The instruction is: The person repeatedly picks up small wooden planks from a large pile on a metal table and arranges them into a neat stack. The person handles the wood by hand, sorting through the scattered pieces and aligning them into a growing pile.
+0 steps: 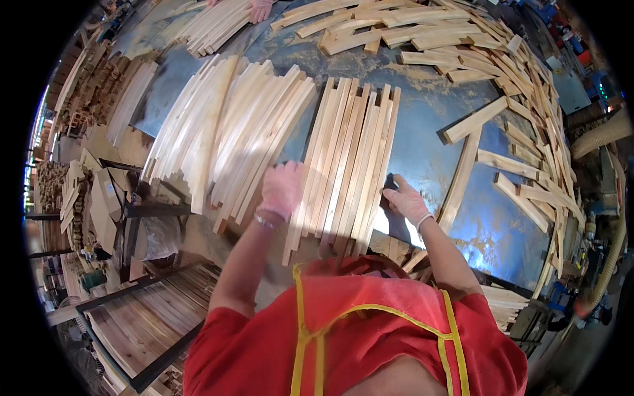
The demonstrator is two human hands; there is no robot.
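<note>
A row of pale wooden strips (350,152) lies side by side before me on the blue-grey metal table. At its left edge is my left hand (282,189) in a light pinkish glove, slightly blurred, with its fingers curled in by the strips; what is in them, if anything, is hidden. My right hand (408,201), gloved too, is closed on a small black object (389,181) beside the row's right edge. Its exact kind does not show. Left of my left hand spreads a wider batch of strips (244,125), with one longer piece lying across it.
Loose wooden pieces (422,33) are heaped along the table's far and right sides. Another person's gloved hand (261,10) rests by more strips (218,26) at the far left. A black metal frame (125,224) stands left of the table, near stacked boards (145,317).
</note>
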